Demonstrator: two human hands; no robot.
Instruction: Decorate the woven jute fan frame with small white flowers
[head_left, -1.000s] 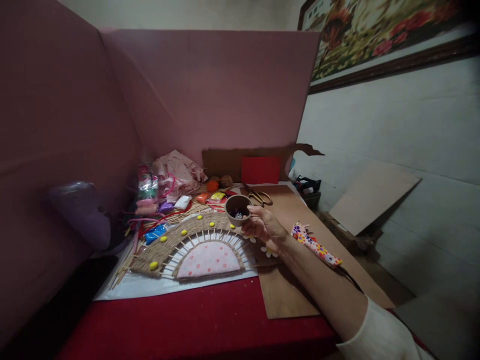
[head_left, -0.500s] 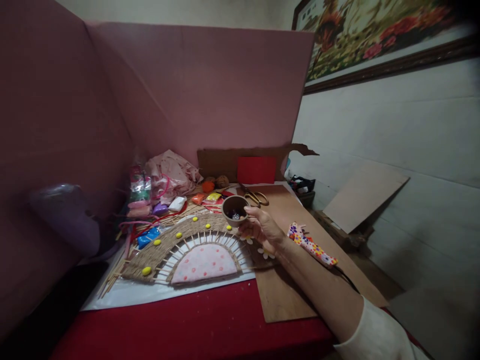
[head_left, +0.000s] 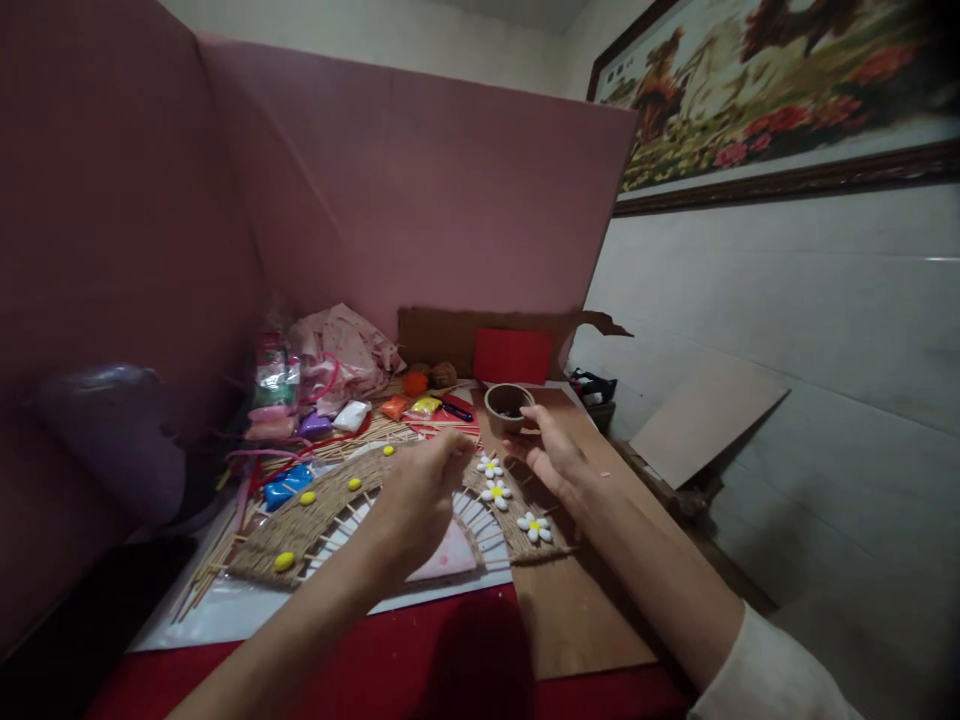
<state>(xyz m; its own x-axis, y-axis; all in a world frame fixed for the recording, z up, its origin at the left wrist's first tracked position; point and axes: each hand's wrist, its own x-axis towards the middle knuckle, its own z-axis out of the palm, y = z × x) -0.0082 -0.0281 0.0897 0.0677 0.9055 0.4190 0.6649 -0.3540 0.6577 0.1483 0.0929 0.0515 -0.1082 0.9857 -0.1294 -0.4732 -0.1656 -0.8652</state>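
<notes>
Toward the left edge of the red-covered tabletop (head_left: 420,660): small soft packets of clay in pink, purple, white and blue (head_left: 283,488), beside a crumpled heap of pale pink cloth (head_left: 341,350) at the back edge. Spread across a white sheet, a fan-shaped woven piece (head_left: 315,510) of coarse jute twine with thin wooden sticks as ribs and a pink dotted half-round at its base; four small yellow clay dots visible on its left half. Left hand (head_left: 416,495) over the middle of the fan, fingers curled together as if pinching; whether anything lies between them cannot be told. Three white clay daisies (head_left: 496,492) with yellow centres on the fan's right half, in a slanting row. Right hand (head_left: 551,455) open and loose, fingertips touching a small round brown cup (head_left: 509,405), which stands on a flat brown cardboard sheet (head_left: 585,600) near the back right corner. Behind the cup, a red rectangular card (head_left: 512,355) against torn cardboard.
</notes>
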